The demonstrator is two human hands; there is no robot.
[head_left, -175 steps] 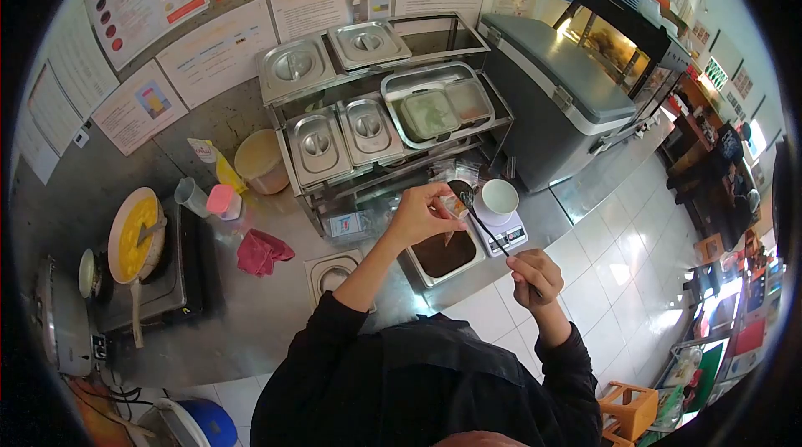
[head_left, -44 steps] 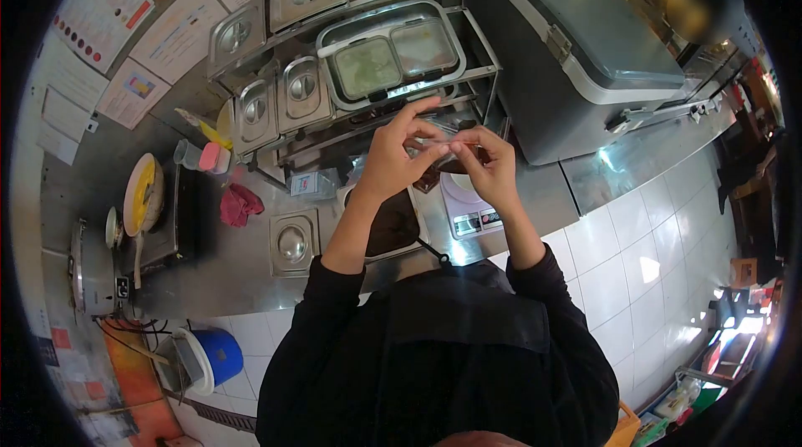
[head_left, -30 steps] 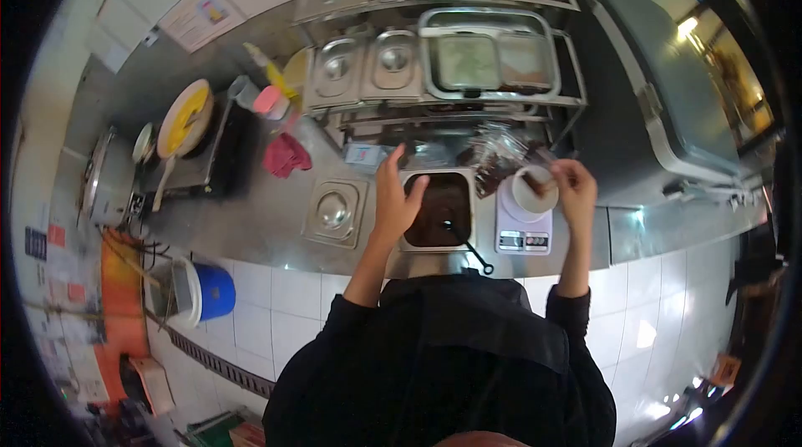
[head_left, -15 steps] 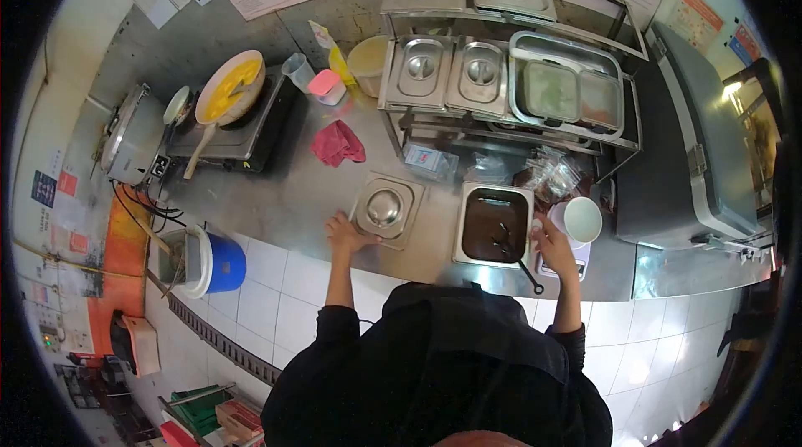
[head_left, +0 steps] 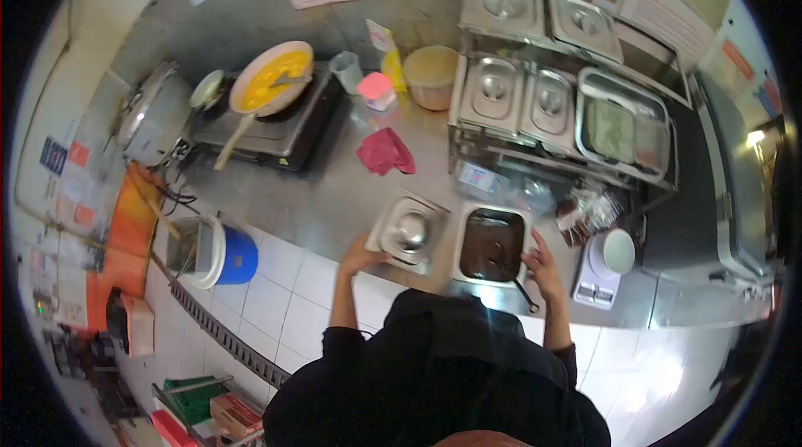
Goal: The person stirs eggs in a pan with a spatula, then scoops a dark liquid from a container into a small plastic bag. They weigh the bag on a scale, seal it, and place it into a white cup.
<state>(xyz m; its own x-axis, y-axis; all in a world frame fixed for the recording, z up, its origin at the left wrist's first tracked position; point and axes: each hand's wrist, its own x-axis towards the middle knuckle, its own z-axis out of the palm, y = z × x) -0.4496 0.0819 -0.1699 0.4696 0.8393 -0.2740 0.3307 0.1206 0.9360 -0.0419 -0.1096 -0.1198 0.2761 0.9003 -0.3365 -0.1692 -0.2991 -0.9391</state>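
My left hand point(head_left: 363, 256) grips the near left edge of a square steel lid point(head_left: 411, 231) with a round raised middle, near the counter's front. Just right of the lid is a steel pan of dark brown sauce point(head_left: 491, 248). A black-handled utensil point(head_left: 526, 297) rests in the sauce, its handle over the front rim. At the pan's right side, my right hand point(head_left: 543, 265) holds the rim, with the thumb over the edge and the fingers along the outer wall.
A white bowl point(head_left: 616, 251) sits on a scale point(head_left: 597, 290) at the right. Behind are plastic packets point(head_left: 589, 209) and a rack of lidded pans point(head_left: 493, 88). Farther left lie a red cloth point(head_left: 386, 152), a stove point(head_left: 288, 134) and a pan of yellow food point(head_left: 271, 79).
The sauce pan has moved left, away from the scale and closer to the lid, with my right hand on it. My left hand has closed on the lid's edge. The whole view has shifted.
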